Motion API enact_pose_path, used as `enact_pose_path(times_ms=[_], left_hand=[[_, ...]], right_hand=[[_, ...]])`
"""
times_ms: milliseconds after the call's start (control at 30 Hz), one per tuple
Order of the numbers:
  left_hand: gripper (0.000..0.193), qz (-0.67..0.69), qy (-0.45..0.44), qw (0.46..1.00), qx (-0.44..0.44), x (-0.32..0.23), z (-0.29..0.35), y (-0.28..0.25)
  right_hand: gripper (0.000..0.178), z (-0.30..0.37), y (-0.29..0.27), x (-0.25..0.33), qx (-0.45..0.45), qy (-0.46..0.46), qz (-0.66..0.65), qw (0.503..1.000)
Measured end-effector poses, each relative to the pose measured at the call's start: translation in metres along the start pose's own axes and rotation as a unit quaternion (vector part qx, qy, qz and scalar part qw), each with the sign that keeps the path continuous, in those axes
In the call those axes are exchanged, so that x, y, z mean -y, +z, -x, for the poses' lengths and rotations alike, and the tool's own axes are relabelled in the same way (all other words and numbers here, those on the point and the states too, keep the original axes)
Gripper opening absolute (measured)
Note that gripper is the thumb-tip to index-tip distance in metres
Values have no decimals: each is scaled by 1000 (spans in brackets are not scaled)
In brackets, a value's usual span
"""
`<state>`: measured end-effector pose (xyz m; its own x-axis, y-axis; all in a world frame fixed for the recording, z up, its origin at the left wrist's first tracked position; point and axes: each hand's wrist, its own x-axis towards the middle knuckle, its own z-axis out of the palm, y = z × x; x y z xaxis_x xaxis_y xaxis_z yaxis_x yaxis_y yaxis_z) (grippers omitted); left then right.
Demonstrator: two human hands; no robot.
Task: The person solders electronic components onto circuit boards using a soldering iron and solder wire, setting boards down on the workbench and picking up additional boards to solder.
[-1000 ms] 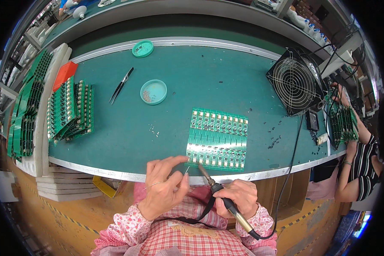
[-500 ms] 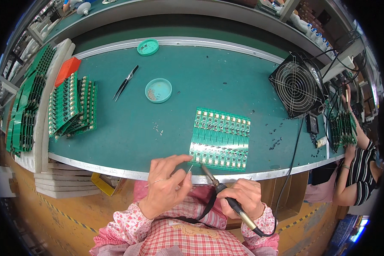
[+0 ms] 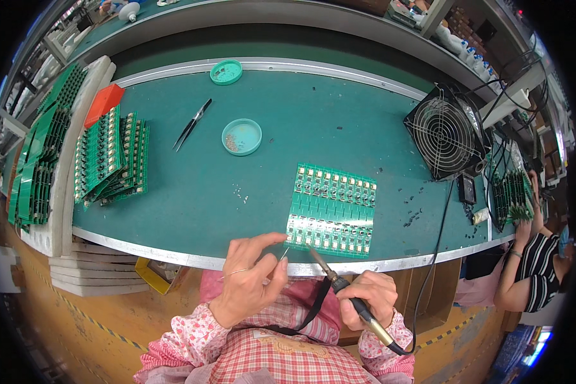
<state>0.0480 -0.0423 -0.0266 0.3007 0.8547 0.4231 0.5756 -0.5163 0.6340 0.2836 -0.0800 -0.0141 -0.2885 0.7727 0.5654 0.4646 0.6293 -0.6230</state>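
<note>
A green circuit board panel (image 3: 332, 208) with rows of small components lies near the table's front edge. My right hand (image 3: 372, 297) is closed round the handle of a soldering iron (image 3: 339, 282). Its tip points at the panel's near edge, left of the middle; whether it touches cannot be made out. At the panel's near left corner, my left hand (image 3: 249, 276) pinches a thin solder wire (image 3: 285, 252) between thumb and fingers, the forefinger reaching to the corner. The wire's short end sticks up toward the board.
Stacked circuit panels (image 3: 112, 157) and a red box (image 3: 104, 105) stand at left. Tweezers (image 3: 192, 125), a round dish of small parts (image 3: 242, 137) and a green lid (image 3: 226, 72) lie farther back. A black fan (image 3: 443, 131) stands right; a co-worker (image 3: 536, 269) handles panels beyond.
The soldering iron and my right hand have shifted slightly right along the panel's near edge. My left hand stays at the corner with the wire. The whole view has moved a little.
</note>
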Motion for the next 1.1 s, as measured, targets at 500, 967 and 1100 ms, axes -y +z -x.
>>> enact_pose_path(times_ms=[500, 967, 1100], left_hand=[[24, -31, 4, 999, -21, -4, -3, 8], [21, -32, 13, 999, -22, -3, -2, 7], [21, -28, 15, 999, -21, -2, -1, 7]], right_hand=[[33, 25, 18, 4, -95, 197, 366, 905], [58, -1, 38, 10, -335, 298, -161, 879], [58, -12, 42, 10, -366, 292, -228, 854]])
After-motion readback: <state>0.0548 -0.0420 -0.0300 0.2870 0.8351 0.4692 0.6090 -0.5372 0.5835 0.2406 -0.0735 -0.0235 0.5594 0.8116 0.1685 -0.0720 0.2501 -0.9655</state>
